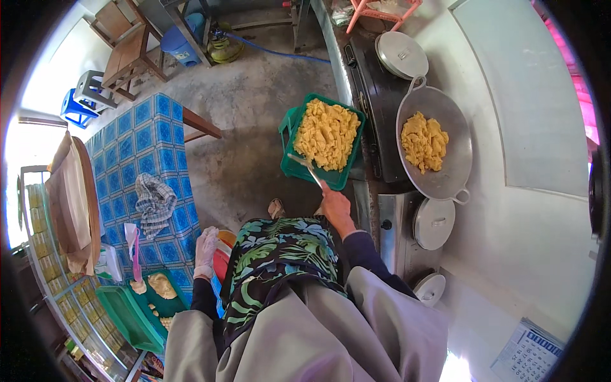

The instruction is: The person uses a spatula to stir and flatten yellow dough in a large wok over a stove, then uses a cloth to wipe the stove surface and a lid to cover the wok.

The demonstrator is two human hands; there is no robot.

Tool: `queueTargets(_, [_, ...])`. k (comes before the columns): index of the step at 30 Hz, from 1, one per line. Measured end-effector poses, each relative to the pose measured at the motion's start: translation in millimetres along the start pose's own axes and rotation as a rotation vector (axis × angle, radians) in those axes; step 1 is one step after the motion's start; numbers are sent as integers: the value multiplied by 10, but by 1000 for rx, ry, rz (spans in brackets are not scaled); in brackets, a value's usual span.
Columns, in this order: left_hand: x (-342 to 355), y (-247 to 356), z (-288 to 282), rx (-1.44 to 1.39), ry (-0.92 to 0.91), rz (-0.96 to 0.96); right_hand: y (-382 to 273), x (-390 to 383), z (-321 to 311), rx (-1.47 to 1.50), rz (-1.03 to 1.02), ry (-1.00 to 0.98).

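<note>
Nearest the camera spreads the person's loose grey garment point(331, 328), with a dark leaf-patterned cloth point(280, 261) just beyond it. The right hand point(337, 209) reaches forward, its fingers closed together around the handle of a slim pale tool point(307, 168). The tool's far end lies at the near left edge of a soft yellow mass point(326, 132), which is spread in a green tray point(331, 181) just left of the black stove point(375, 108).

To the right, a wide two-handled metal pan point(439, 184) holds a smaller yellow heap point(423, 141). A round metal lid point(435, 224) is at its near side, and more lids point(404, 54) lie at its far side.

The left hand point(206, 249), in a clear glove, hangs beside the near right edge of a table covered in blue patterned cloth point(143, 118). Its fingers look drawn together; I cannot tell whether they pinch anything. A red rounded object point(221, 263) shows just right of it. Farther left, a checked cloth point(154, 205) lies crumpled on the table, and pale dough point(162, 286) sits in another green tray point(145, 312) at the near end.
</note>
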State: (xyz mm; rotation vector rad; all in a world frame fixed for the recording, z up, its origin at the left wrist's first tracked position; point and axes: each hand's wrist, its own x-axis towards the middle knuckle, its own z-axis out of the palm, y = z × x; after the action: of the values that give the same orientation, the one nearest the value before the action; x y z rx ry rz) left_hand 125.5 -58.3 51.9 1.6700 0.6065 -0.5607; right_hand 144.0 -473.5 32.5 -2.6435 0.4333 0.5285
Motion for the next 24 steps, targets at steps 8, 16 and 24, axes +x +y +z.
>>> queueTargets(8, [33,56,125,85,-71,1,159,231,-31,2,124,-14])
queueTargets(16, [182,5,74,53,-129,6,-9,408,-345,157,113,78])
queueTargets(24, [99,264,180,31,-60,2,225,531,126,280,170,123])
